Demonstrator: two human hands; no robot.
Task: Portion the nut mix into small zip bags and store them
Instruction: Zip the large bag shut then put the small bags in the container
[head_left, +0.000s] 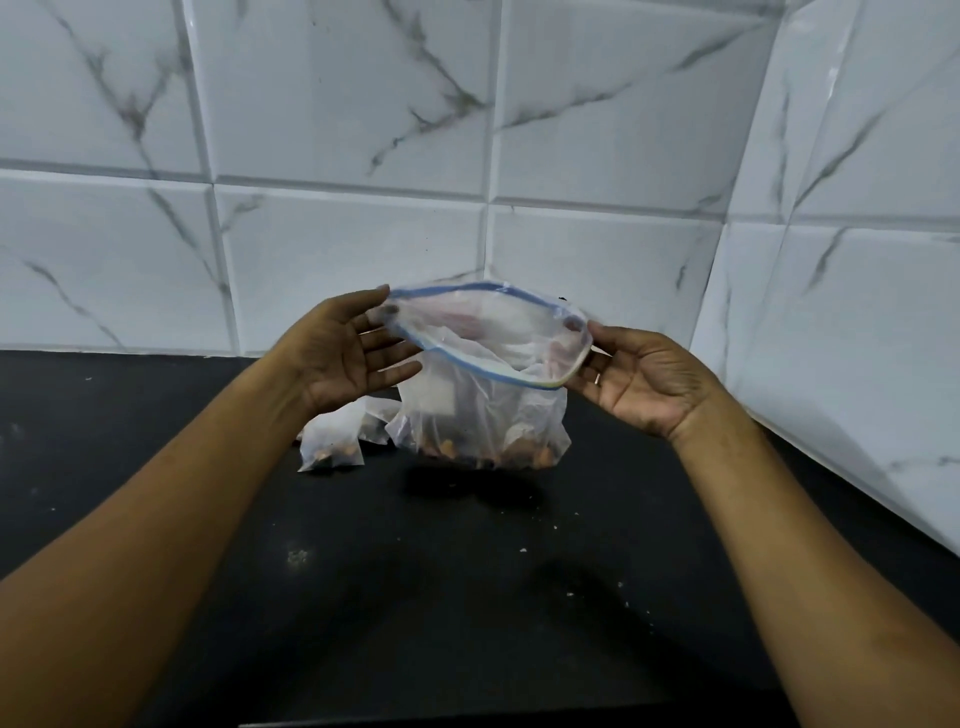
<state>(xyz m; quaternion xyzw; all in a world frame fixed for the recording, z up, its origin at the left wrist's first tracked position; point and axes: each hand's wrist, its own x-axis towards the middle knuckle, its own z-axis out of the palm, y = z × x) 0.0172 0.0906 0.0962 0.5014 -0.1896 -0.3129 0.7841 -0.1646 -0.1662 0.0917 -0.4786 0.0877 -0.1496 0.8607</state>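
A large clear zip bag (483, 410) of thin, crinkled plastic hangs between both hands over a matte black counter (467, 571) flecked with pale crumbs. Its blue-edged mouth is stretched into a wide oval, and brown nuts (519, 452) sit in the sagging bottom. The left hand (353, 353) pinches the left end of the rim, thumb showing through the film and the other fingers fairly straight. The right hand (644, 379) pinches the right end the same way. Small filled bags (332, 441), soft and pillow-shaped, lie on the counter just left of it, before glossy white marble-veined tiles (337, 130).
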